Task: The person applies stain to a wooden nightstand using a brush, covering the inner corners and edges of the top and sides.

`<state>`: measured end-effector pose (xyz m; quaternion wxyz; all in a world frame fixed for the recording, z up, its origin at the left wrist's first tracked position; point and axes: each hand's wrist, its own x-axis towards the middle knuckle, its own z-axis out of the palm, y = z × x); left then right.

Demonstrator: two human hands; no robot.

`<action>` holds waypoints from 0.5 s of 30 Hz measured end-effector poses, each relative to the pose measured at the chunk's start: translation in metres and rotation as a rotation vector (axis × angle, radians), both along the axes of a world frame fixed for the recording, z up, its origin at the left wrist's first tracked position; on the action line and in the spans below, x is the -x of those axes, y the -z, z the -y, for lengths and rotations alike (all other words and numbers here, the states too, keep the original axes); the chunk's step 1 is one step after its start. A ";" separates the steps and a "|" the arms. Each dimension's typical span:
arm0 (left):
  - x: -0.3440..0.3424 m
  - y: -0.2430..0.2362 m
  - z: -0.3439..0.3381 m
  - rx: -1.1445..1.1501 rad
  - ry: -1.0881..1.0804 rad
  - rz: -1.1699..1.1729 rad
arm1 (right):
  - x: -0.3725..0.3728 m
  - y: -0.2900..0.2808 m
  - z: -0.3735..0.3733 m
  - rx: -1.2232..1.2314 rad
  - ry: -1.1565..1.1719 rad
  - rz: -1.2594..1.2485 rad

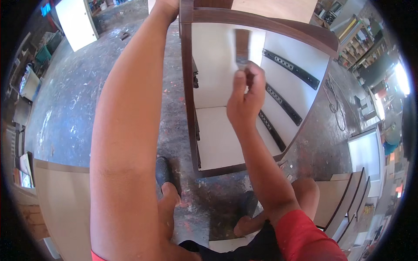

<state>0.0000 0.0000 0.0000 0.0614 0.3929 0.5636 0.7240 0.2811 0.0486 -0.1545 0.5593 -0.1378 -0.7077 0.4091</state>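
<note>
A wooden cabinet with dark brown edges (pixel 265 15) stands before me, its white interior (pixel 215 137) fitted with several black slide rails (pixel 289 66). My left hand (pixel 167 9) reaches to its upper left corner, fingers mostly hidden at the top edge of the picture. My right hand (pixel 247 93) is closed on a blurred flat paintbrush (pixel 242 43), held upright in front of the open interior, bristles upward.
My shoes (pixel 163 169) rest on the paint-marked floor (pixel 122 65). A beige board (pixel 58 209) lies at lower left, a white panel (pixel 74 24) stands upper left, brown-edged panels (pixel 335 200) lie at lower right, and cords (pixel 335 104) trail on the floor at right.
</note>
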 end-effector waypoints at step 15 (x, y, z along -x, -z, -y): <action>0.071 0.023 -0.002 -0.247 0.373 -0.386 | -0.006 0.002 -0.015 0.094 0.032 -0.181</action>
